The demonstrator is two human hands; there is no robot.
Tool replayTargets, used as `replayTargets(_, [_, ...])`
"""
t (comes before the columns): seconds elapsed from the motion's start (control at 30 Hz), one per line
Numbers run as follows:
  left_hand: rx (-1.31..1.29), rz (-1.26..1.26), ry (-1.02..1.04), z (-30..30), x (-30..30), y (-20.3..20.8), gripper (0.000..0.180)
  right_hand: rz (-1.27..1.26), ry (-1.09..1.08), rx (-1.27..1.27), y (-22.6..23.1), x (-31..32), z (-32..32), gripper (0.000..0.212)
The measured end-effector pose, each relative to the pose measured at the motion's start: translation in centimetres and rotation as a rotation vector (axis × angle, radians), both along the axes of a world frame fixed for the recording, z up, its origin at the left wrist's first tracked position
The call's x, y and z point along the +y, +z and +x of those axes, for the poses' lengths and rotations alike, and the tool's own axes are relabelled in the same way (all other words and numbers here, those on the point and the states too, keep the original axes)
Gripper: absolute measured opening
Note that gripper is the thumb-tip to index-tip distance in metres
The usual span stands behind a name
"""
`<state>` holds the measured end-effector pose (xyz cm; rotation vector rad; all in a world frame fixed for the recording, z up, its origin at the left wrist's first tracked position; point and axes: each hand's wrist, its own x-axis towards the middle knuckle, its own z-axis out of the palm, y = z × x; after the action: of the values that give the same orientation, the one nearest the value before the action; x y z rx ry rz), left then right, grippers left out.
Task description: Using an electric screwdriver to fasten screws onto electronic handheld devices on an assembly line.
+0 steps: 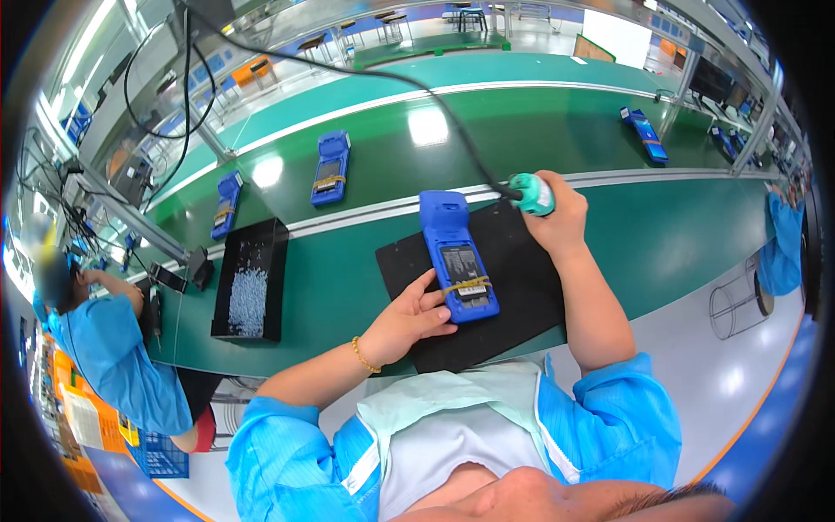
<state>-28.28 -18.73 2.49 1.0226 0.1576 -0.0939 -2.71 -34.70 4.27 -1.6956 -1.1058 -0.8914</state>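
Observation:
A blue handheld terminal (457, 254) lies back up on a black mat (525, 291), with a yellow rubber band (467, 284) round its lower part. My left hand (410, 317) rests beside its lower left edge, fingers apart and touching the side. My right hand (561, 214) is wrapped round a teal corded electric screwdriver (531, 194), raised to the right of the terminal's top end. The cord runs up and left from it. The screwdriver's tip is hidden from view.
Left of the mat stands a black tray (278, 287) of small pale-blue pieces. Similar blue terminals (331, 167) lie on the green strip beyond the metal rail, more at left and right. A co-worker in blue (122, 365) sits at left; another person's sleeve (782, 244) shows at far right.

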Motion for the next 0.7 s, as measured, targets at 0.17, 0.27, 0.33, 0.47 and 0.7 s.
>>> replayTargets(0.17, [0.135, 0.689, -0.129, -1.5, 1.8, 1.8, 0.063, 0.248, 0.07, 0.181, 1.5, -0.4, -1.0, 0.025])
replayTargets(0.27, [0.026, 1.045, -0.046, -0.4, 4.2, 1.9, 0.056, 0.359, 0.313, 0.479, 2.5, -0.6, -2.7, 0.02])
replayTargets(0.33, [-0.111, 1.245, 0.19, 1.7, 6.4, 0.9, 0.055, 0.433, 0.928, 0.851, 5.1, -0.3, -5.9, 0.023])
replayTargets(0.47, [-0.186, 1.309, 0.498, 6.1, 7.2, -1.7, 0.074, 0.373, 1.235, 1.03, 7.2, 2.3, -10.2, 0.024])
replayTargets(0.7, [-0.356, 1.319, 0.375, 7.0, 7.7, -4.2, 0.088, 0.099, 1.119, 0.905, 4.4, 4.2, -12.0, 0.028])
